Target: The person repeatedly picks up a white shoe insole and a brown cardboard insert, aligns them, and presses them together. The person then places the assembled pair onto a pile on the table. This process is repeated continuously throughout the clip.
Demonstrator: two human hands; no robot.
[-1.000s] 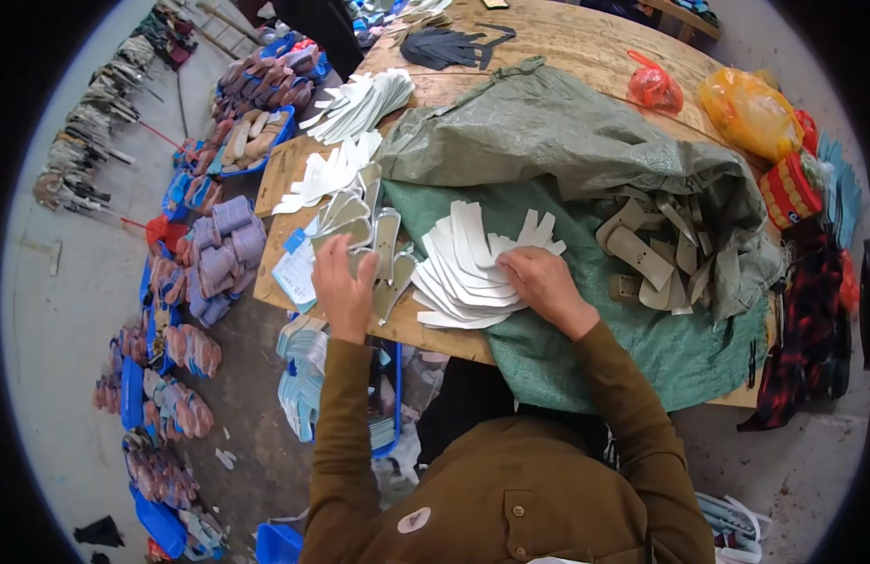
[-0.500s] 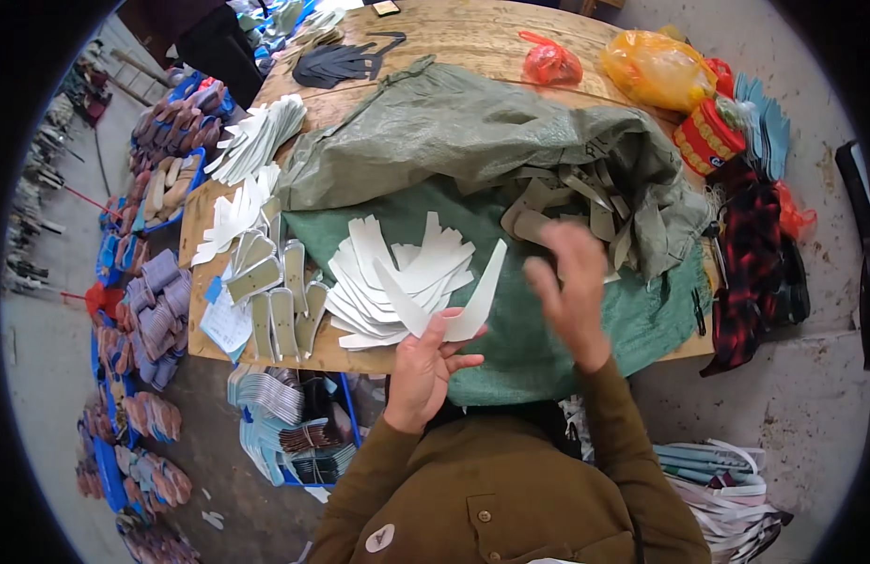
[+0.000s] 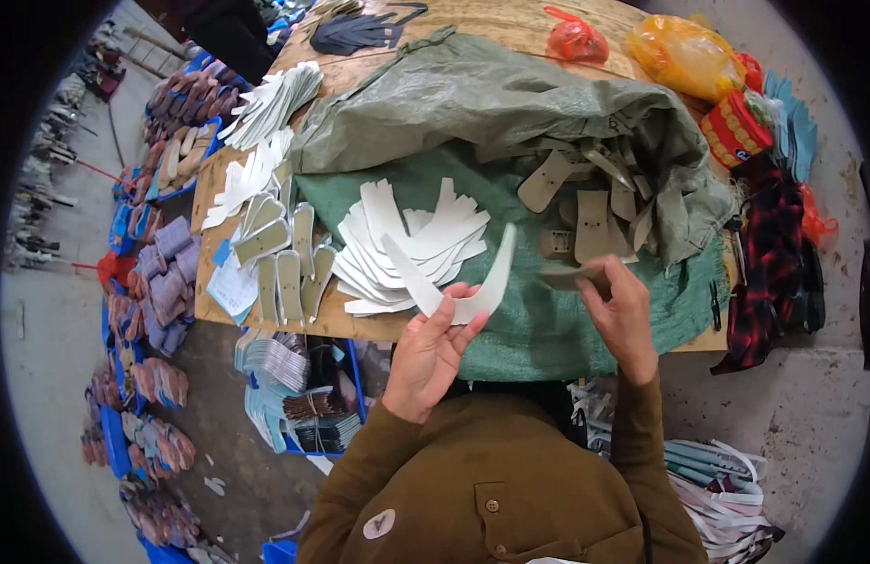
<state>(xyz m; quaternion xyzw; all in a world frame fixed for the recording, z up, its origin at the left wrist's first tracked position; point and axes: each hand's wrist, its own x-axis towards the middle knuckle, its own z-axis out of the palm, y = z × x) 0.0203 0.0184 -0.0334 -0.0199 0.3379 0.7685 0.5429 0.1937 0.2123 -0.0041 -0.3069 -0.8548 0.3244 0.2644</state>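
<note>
Ideally, steady the white strip (image 3: 485,303) at its bend, mid-frame, left hand (image 3: 425,362) fingers clamped; the right hand (image 3: 623,315) pinches a khaki piece (image 3: 563,275), right of center.

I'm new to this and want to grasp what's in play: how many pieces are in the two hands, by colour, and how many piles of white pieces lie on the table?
White curved piece, in the left hand: 1
Greyish-tan piece, in the right hand: 1
Piles of white pieces: 3
Total: 5 (2 held pieces, 3 piles)
</note>
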